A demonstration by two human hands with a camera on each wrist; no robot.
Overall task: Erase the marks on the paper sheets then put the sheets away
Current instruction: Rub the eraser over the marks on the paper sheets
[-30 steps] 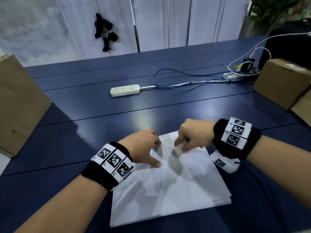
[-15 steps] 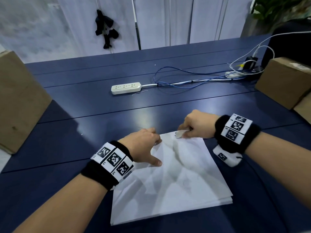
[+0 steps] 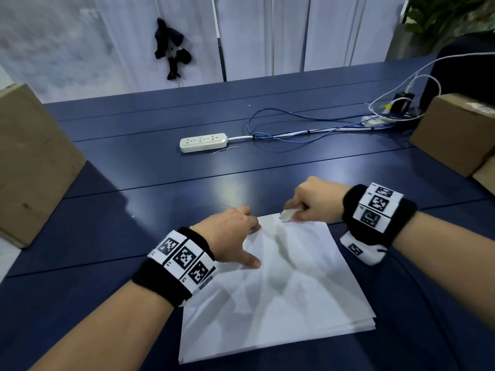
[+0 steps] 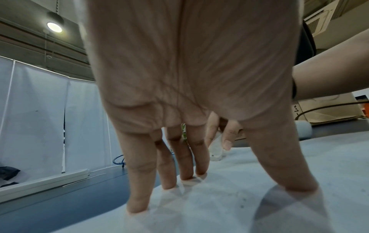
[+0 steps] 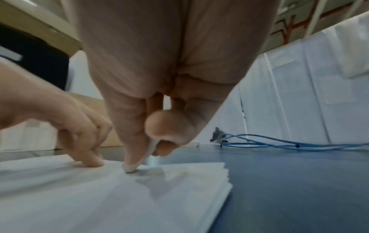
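Observation:
A stack of white paper sheets (image 3: 281,295) lies on the dark blue table (image 3: 160,183) in front of me. My left hand (image 3: 235,236) presses spread, straight fingers (image 4: 139,189) on the stack's far left part. My right hand (image 3: 310,202) grips a white eraser (image 3: 288,215) and holds its tip on the far edge of the top sheet. The eraser (image 4: 216,149) shows behind my left fingers in the left wrist view. In the right wrist view the eraser (image 5: 147,156) touches the sheet (image 5: 139,197) beside my left hand (image 5: 79,134).
A white power strip (image 3: 203,141) with blue cables (image 3: 308,129) lies across the table's middle. Cardboard boxes stand at the left (image 3: 29,162) and right (image 3: 452,132) edges. A curtain wall closes the far side.
My right hand has moved the eraser from the sheet's middle up to its far edge. The left hand has stayed pressed on the stack.

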